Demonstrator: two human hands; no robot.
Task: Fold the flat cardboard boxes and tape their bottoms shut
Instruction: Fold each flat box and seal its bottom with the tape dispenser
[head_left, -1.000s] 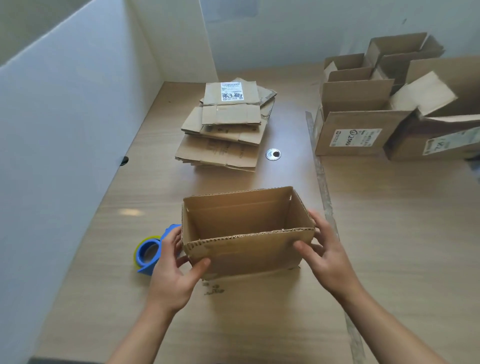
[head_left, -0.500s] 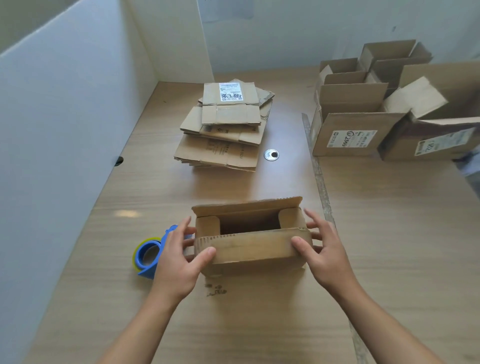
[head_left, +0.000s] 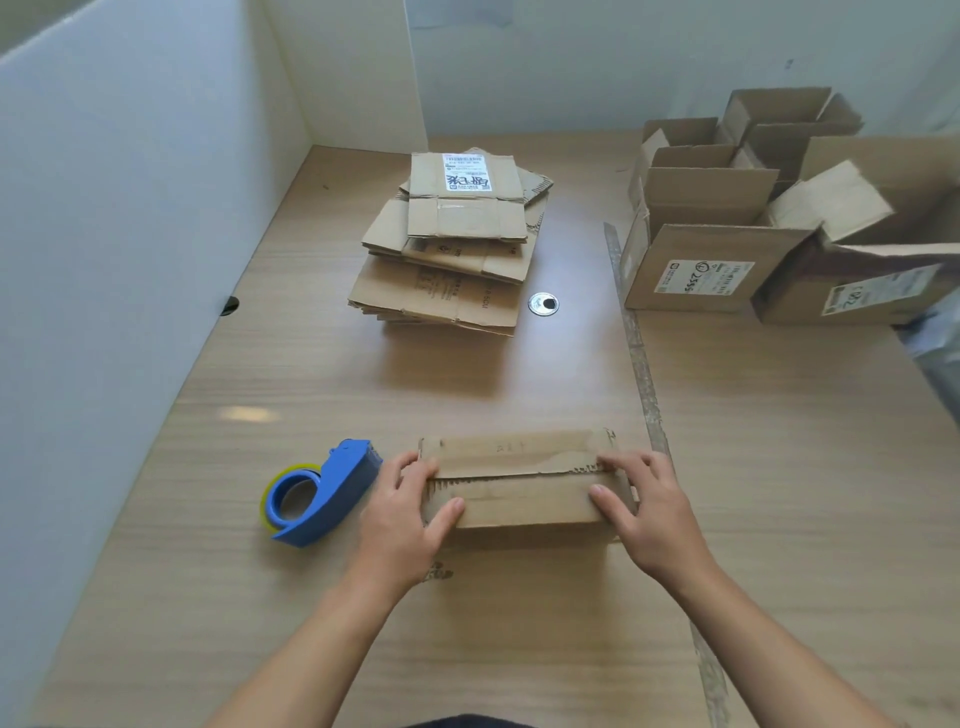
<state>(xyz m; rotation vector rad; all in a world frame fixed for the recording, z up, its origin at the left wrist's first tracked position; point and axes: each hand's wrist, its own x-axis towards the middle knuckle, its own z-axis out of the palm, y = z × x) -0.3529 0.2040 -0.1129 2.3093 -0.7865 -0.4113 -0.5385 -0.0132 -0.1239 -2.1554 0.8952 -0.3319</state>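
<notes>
A small cardboard box (head_left: 519, 486) stands on the wooden table (head_left: 519, 384) in front of me, its two long flaps folded down and meeting along a seam on its upper face. My left hand (head_left: 408, 512) presses on the box's left end, thumb on the near flap. My right hand (head_left: 647, 512) presses on the right end the same way. A blue tape dispenser (head_left: 319, 493) with a yellowish roll lies just left of my left hand. A stack of flat cardboard boxes (head_left: 452, 244) sits farther back at the centre.
Several folded, open-topped boxes (head_left: 722, 249) crowd the back right corner. A round metal grommet (head_left: 543, 303) is set in the table beside the flat stack. White partition walls (head_left: 119, 234) close the left and back. A seam strip (head_left: 641, 364) runs along the table.
The box was open-topped a second ago. Its short flaps went in, then the long flaps came down, and both hands shifted onto the closed face.
</notes>
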